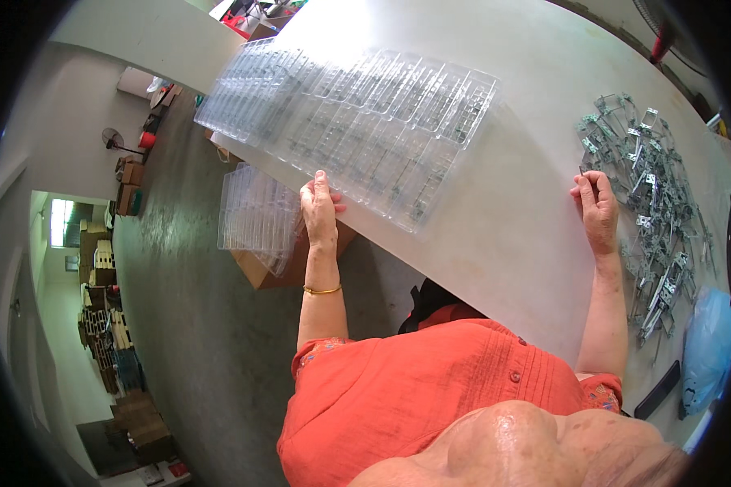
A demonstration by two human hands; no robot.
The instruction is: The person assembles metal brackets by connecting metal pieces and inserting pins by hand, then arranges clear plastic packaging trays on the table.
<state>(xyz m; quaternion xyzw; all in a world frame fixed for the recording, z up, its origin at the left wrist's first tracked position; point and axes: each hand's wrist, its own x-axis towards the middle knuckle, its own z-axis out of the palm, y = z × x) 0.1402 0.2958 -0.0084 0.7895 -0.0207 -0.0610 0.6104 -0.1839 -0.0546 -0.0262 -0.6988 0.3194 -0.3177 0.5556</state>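
Hands, two: left hand (320,213), half-curled, thumb at the near edge of the clear trays, grip on them cannot be told; right hand (597,209), fingertips pinched together beside the metal parts.
Table (512,252), pale, wide.
Clear trays (456,158), overlapping, on the table; long compartments, small grey pieces showing through the plastic.
Metal parts (654,203), loose heap, table's right side.
More clear trays (253,213), stacked, below table level, at a cardboard box (266,269).
Plastic bag (708,345), blue, near the heap.
Thin dark piece (581,170), between the right fingertips.
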